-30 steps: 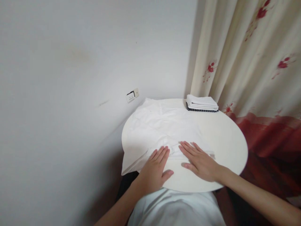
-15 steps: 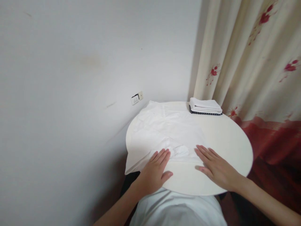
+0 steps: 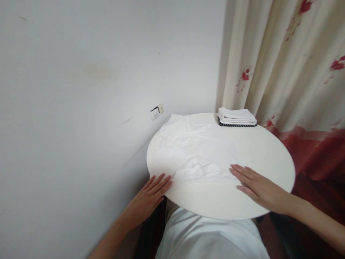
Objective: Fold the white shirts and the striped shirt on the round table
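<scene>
A white piece of cloth (image 3: pixel 194 147), perhaps a garment, lies spread over the left and middle of a round white table (image 3: pixel 264 154). Wrinkles and folds gather along its near edge. My left hand (image 3: pixel 151 198) rests at the cloth's near left corner by the table rim, palm down with the fingers stretched out. At the cloth's near right edge, my right hand (image 3: pixel 258 185) lies flat on the table, its fingertips touching or close to the fabric and the thumb apart. Neither hand grips anything.
A folded white cloth stack (image 3: pixel 237 117) with a dark patterned layer beneath sits at the table's back right. A wall (image 3: pixel 81 108) with a socket (image 3: pixel 154 114) stands to the left. Behind the table on the right hangs a floral curtain (image 3: pixel 264 64).
My left hand has slid left from the cloth's near middle to its left corner, and the flap hanging there no longer shows. My right hand has shifted slightly right.
</scene>
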The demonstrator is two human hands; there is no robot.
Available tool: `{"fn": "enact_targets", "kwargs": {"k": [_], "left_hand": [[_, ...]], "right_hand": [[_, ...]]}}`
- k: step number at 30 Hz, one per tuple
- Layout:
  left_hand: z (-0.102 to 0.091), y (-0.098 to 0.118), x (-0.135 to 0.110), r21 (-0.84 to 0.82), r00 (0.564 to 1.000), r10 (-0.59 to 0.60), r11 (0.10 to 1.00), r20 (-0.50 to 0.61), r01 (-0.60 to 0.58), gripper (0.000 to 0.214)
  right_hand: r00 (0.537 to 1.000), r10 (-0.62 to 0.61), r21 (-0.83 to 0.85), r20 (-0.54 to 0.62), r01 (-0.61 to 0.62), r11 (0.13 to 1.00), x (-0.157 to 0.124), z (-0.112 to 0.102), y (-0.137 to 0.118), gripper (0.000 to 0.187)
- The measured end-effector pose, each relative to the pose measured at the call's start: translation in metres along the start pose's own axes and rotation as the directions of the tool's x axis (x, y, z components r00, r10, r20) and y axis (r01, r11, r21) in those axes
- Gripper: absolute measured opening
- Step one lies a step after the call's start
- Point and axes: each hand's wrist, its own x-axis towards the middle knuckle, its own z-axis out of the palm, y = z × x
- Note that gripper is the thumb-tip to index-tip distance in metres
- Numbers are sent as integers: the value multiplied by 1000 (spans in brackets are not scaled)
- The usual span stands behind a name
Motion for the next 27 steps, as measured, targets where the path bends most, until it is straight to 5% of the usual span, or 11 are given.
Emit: {"fn": "enact_targets", "kwargs": {"k": [10, 18, 27], "left_hand": [[8, -17, -9, -72, 982, 68, 994, -173, -82, 51], [-2, -27, -12, -106, 945, 49, 990, -324, -88, 38], [-3, -31, -17, -118, 945, 40, 990, -324, -82, 36]], "right_hand": [[961, -266, -30, -78, 264, 964, -3, -13, 25, 48], [979, -187, -82, -86, 180, 980, 1, -13, 27, 36], [971, -178, -74, -162, 168, 983, -2, -8, 38, 35]]}}
